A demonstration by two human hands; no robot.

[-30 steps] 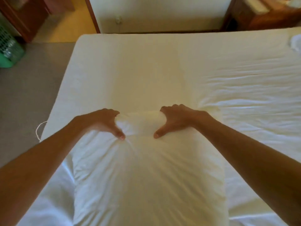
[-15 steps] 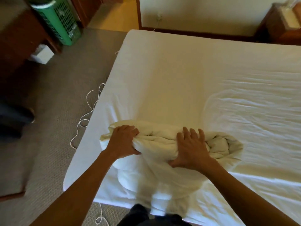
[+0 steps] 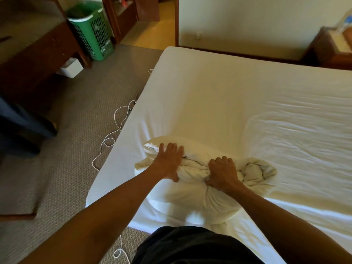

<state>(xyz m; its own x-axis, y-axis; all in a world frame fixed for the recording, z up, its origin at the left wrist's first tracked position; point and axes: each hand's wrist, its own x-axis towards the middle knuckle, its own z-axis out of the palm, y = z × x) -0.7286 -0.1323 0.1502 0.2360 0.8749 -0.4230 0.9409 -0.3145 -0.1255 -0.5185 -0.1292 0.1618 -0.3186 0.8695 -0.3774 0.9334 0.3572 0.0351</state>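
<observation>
The wide white-sheeted bed [image 3: 228, 96] carried a soft cream-white pillow [image 3: 190, 195], rolled and bunched by its near-left corner. The left hand [image 3: 168, 161] pressed it with flat fingers; the right hand [image 3: 222, 173] clutched a twisted fistful. Easing either would likely let the springy roll unfurl.

White pillow [image 3: 190, 195], bunched up on the bed [image 3: 219, 96].
Soft and cream-white, it lies by the bed's near left corner. Its far half is rolled over into a thick, creased wad with twisted folds at the right end, and its near half is smooth and plump, reaching the mattress edge.
</observation>
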